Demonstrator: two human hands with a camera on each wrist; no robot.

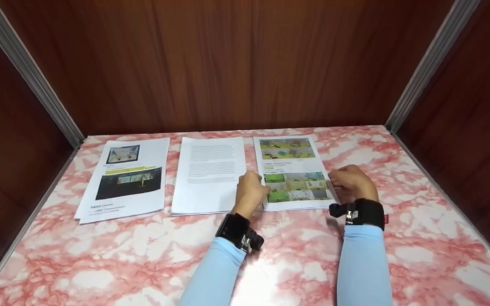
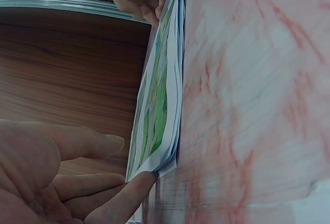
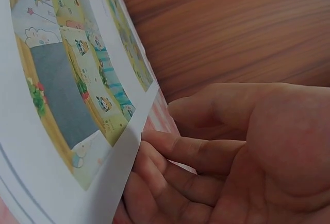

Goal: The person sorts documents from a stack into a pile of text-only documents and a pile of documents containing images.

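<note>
A stack of printed sheets [image 1: 289, 168] with colour pictures lies on the right of the table, between the two hands. At its left edge is my left hand [image 1: 251, 193]; in the left wrist view its fingertips [image 2: 142, 185] touch the sheets' side while the thumb stays off them. My right hand [image 1: 355, 180] is at the opposite edge, its bent fingers [image 3: 154, 177] against the paper and its thumb apart from it. Several sheet edges show slightly uneven in the left wrist view. Neither hand pinches the paper.
A stack of text pages [image 1: 209, 195] lies in the middle, close to my left hand. Farther left is another stack [image 1: 132, 206] with pictures, its lower sheets fanned out. The red-and-white marbled table [image 1: 296, 259] is bounded by brown wood-grain panels [image 1: 236, 63].
</note>
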